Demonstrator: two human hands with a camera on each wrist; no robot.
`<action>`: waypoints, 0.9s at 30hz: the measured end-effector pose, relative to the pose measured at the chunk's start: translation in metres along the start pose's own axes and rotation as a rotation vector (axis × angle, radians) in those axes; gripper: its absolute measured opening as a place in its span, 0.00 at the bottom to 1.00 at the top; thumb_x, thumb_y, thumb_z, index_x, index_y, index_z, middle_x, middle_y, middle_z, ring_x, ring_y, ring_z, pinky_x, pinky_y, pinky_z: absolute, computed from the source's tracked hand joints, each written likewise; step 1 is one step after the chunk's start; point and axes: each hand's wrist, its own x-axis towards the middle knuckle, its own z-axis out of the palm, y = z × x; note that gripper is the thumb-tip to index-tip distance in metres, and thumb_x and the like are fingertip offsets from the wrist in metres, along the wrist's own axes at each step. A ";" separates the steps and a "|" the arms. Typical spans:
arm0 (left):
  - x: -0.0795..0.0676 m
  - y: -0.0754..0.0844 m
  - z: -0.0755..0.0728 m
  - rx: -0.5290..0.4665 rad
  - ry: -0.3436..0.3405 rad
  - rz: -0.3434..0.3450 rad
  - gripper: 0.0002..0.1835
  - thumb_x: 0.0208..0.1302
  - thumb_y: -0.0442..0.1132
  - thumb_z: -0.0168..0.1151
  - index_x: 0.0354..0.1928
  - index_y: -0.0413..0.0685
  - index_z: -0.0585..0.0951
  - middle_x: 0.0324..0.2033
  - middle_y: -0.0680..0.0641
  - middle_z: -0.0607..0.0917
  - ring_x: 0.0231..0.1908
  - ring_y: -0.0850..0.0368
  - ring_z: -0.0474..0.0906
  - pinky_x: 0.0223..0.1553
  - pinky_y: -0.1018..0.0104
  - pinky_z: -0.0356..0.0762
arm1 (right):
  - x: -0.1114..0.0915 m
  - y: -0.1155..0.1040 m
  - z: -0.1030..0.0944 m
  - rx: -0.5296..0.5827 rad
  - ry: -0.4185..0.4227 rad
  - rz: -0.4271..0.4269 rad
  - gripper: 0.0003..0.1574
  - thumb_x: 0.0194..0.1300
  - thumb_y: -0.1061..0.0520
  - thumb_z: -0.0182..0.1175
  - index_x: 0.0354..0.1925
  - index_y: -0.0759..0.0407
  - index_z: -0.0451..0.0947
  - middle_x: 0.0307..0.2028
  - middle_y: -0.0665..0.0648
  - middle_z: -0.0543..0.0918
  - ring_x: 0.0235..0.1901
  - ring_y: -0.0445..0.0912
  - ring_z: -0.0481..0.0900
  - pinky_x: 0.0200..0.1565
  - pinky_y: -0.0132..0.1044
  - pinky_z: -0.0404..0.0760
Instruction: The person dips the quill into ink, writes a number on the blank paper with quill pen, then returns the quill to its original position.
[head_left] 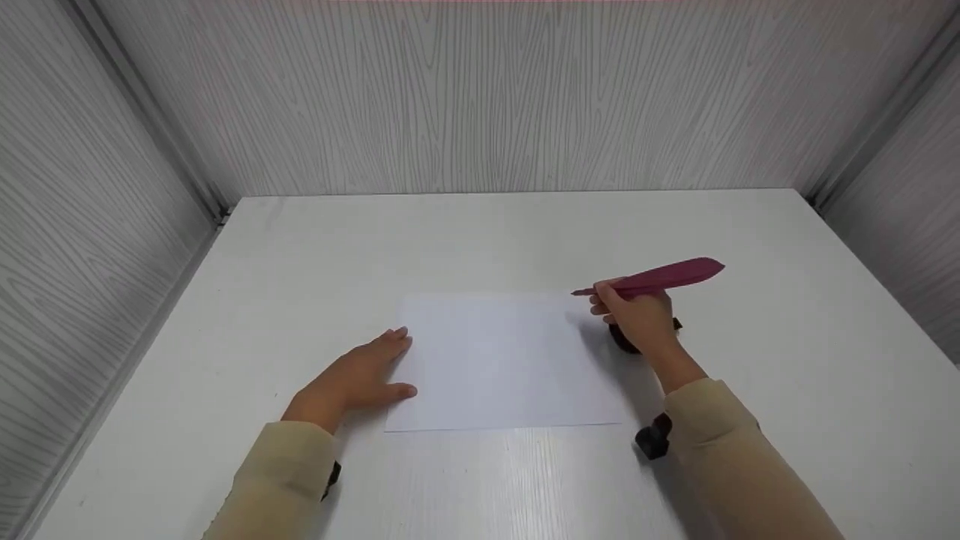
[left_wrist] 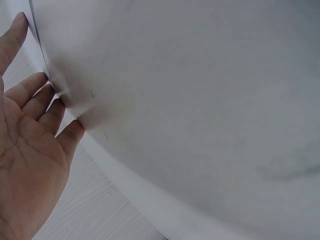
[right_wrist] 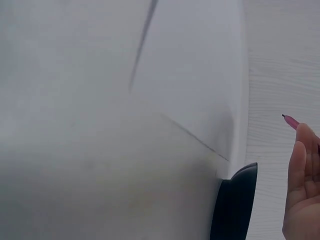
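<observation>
A blank white sheet of paper [head_left: 502, 367] lies on the white table. My left hand [head_left: 367, 375] rests at its left edge, fingers fairly straight and thumb spread apart. In the left wrist view, the fingertips [left_wrist: 75, 131] of that hand meet the paper's edge. Over the sheet's top right corner, my right hand [head_left: 637, 315] pinches a dark red feather-shaped pen [head_left: 682, 274] between thumb and fingers. Its tip points left and its feather end sticks out to the right. The right wrist view shows the pen's pink tip [right_wrist: 290, 121] just beyond the right hand [right_wrist: 305, 185].
The table [head_left: 337, 240] is walled by grey wood-grain panels [head_left: 480, 97] at the back and both sides. A black rounded piece [head_left: 624, 341] shows beneath my right wrist, and another black piece [head_left: 654, 437] sits beside the right sleeve.
</observation>
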 end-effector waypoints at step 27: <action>-0.003 0.003 -0.001 0.006 0.009 0.004 0.41 0.62 0.49 0.64 0.71 0.39 0.60 0.72 0.45 0.55 0.71 0.46 0.47 0.69 0.50 0.48 | 0.000 -0.001 0.028 -0.078 -0.134 0.127 0.17 0.66 0.53 0.60 0.43 0.67 0.79 0.34 0.60 0.86 0.33 0.46 0.86 0.38 0.34 0.83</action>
